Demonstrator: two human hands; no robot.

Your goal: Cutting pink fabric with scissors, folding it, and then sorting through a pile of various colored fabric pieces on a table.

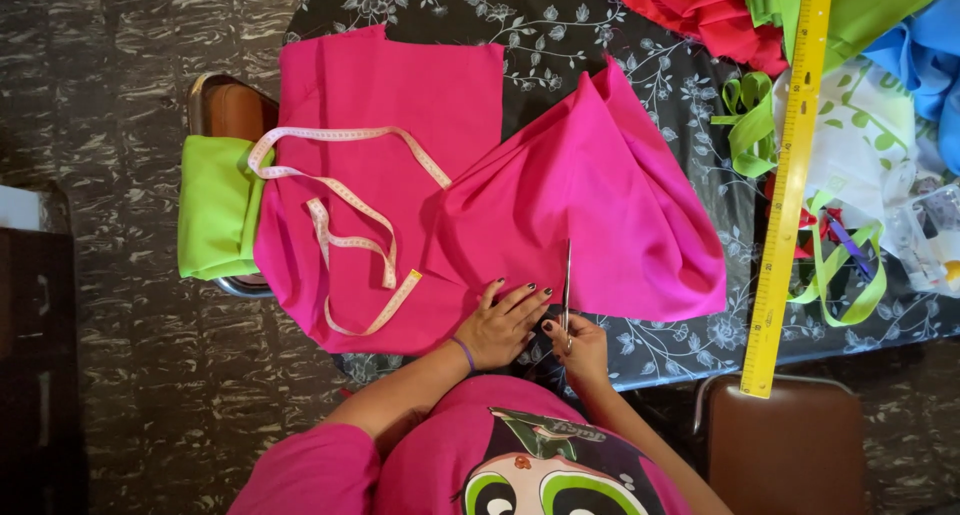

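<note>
The person's right hand [581, 347] is closed around the handles of a pair of slim steel scissors [567, 287], whose blades point away from the body into the near edge of a folded sheet of bright pink cloth [590, 205]. The left hand [503, 325] lies flat, fingers spread, pressing the same cloth just beside the blades and holding nothing.

To the left, a pale pink measuring tape [345, 210] loops over a second flat piece of pink cloth [390, 105]. To the right lies a long yellow ruler [788, 190].

Everything rests on a table covered in dark floral-patterned cloth [690, 95], over a grey marbled floor [110, 75]. A brown chair [232, 110] carries folded lime-green fabric [215, 207].

The scissor handles are hidden inside the fist, and red, green and blue fabrics at the top right run out of view.
</note>
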